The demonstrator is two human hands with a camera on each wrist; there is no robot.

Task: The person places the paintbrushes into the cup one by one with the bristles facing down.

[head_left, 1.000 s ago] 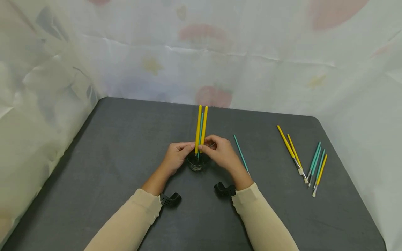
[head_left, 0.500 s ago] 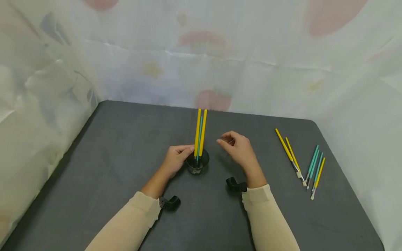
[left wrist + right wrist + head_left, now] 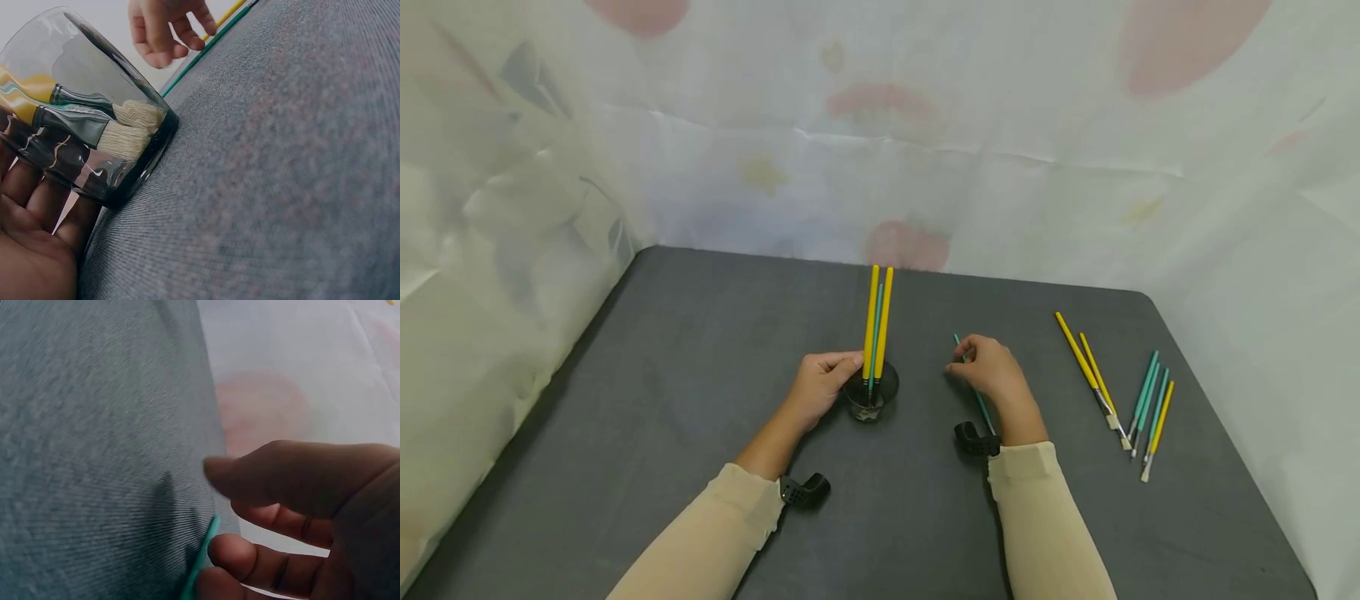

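Since half a second ago your right hand (image 3: 992, 373) has dropped from the air beside the glass down to the table, onto the lone teal brush (image 3: 976, 388); your left hand (image 3: 817, 386) has stayed at the glass cup (image 3: 870, 397).

From the head view, your right fingers are curled over the teal brush, which lies on the grey table (image 3: 662, 375) right of the cup, its tip showing on the far side of the hand and its shaft running near, under the wrist. Whether the fingers have closed on it you cannot tell here. Your left hand wraps the cup's left side. Two yellow brushes (image 3: 877, 321) and a teal one between them stand upright in the cup. Further right lies a loose group of brushes (image 3: 1123, 392), yellow and teal, well apart from both hands. A pale printed cloth (image 3: 925, 142) walls the table on the left, far and right sides.

From the left wrist, your fingers (image 3: 37, 206) cup the glass, with bristles (image 3: 134, 128) resting against its bottom.

From the right wrist, your thumb and fingers (image 3: 250, 556) are curled and parted, the teal shaft touching a fingertip, not plainly pinched.
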